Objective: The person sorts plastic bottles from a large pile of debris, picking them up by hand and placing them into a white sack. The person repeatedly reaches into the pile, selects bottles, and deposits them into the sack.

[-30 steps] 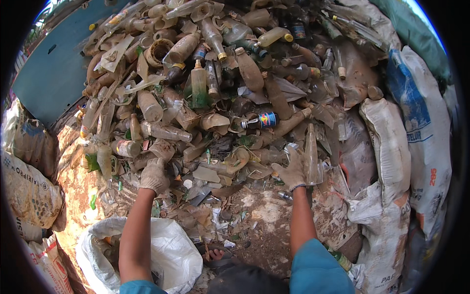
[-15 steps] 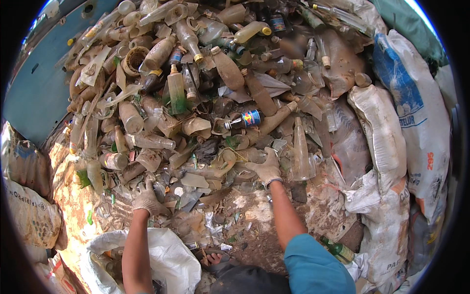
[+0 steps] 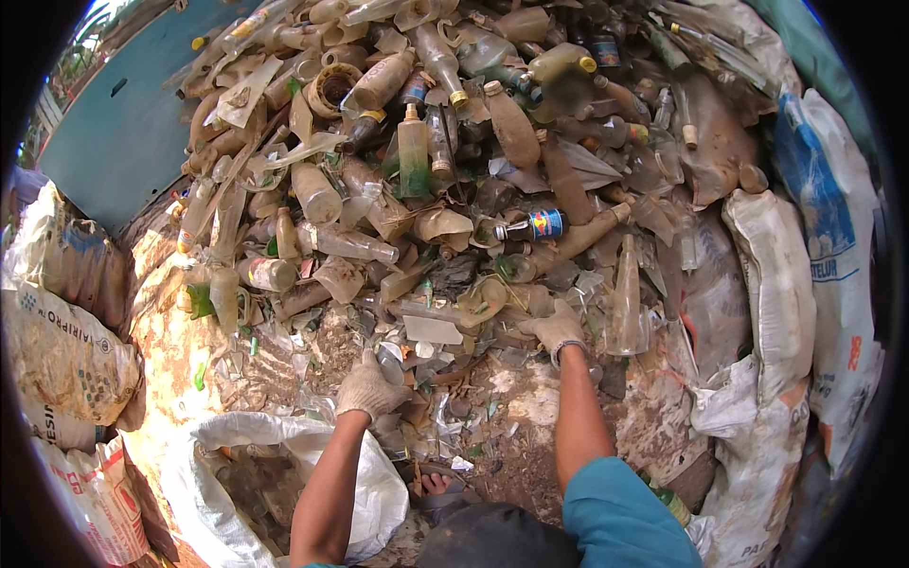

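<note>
My left hand (image 3: 373, 388), in a pale knitted glove, is low over the broken glass in front of me. Its fingers are apart, beside a clear glass shard (image 3: 389, 363); no firm grip shows. In a matching glove, my right hand (image 3: 557, 329) reaches into the lower edge of the pile, thumb and fingers spread, left of a clear long-necked bottle (image 3: 626, 308). Between the hands lie a flat pale glass piece (image 3: 433, 330) and small shards. Beyond them rises a heap of dusty bottles, including a dark bottle with a blue label (image 3: 546, 224).
An open white sack (image 3: 204, 511) with glass inside stands near my left forearm. Filled sacks line the right side (image 3: 772, 284) and the left side (image 3: 71, 350). A blue-green panel (image 3: 123, 133) borders the heap at far left. My foot (image 3: 436, 484) shows near the bottom.
The view has shifted left, so the heap sits further right. My left hand has moved right across the shards, closer to my right hand. My right hand stays near the pile's lower edge.
</note>
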`<state>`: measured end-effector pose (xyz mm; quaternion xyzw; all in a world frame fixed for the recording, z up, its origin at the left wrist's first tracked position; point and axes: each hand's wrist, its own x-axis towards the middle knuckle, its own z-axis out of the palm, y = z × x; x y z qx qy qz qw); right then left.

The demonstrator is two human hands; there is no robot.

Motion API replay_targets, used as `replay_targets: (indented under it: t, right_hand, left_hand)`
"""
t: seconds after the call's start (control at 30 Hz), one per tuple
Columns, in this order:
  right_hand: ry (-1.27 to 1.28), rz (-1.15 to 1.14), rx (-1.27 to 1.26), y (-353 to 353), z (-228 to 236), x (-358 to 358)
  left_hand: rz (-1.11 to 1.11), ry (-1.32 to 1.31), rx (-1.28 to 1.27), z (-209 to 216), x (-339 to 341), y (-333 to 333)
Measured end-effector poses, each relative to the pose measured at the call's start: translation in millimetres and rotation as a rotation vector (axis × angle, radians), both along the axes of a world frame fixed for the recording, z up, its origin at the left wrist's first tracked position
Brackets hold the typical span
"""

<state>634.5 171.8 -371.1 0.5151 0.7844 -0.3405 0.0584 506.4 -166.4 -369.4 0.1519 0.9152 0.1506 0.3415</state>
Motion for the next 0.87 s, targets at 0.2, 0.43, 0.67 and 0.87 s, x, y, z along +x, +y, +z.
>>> replay_targets:
  t: [0.2,0.43,0.67,0.87]
  right_hand:
    - [-0.202,0.270,0.231,-15,31,-7]
    - [-0.029,0.611,0.250,-4,34,-39]
    - [-0.176,0.643,0.097,-21,28,-24]
    - [-0.272,0.590,-0.084,-53,29,-6]
  left_hand:
    - [-0.105,-0.124,0.008,41,20,26]
    - [0.097,0.019,0.168,7,-3,35]
    - [0.001,-0.053,0.185,15,2,33]
    - [0.070,-0.164,0.267,4,27,25]
